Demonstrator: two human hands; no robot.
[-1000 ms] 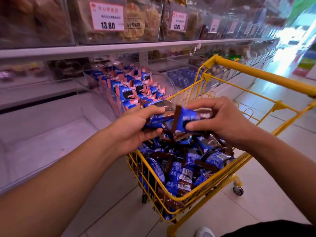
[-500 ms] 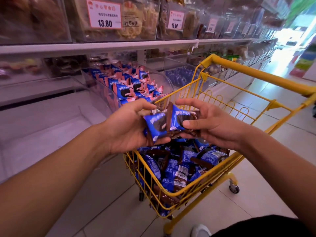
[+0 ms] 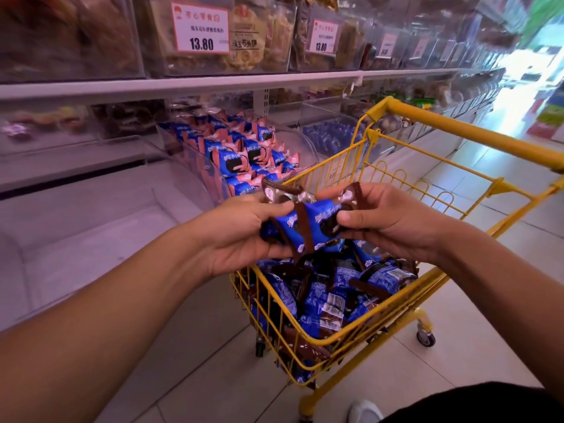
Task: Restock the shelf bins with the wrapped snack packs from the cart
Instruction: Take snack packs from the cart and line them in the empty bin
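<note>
Two hands hold a small bunch of blue-and-brown snack packs (image 3: 308,227) above the near left corner of a yellow cart (image 3: 360,328). The left hand (image 3: 241,233) and right hand (image 3: 387,221) each curl fingers and thumb around an end, the bunch lying crosswise between them. The left hand is nearer the shelf bin (image 3: 241,157), already part-filled with blue-and-pink packs. More packs fill the cart

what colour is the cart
Yellow: the cart is a yellow wire basket with a yellow handle, seen best in the head view.
</note>
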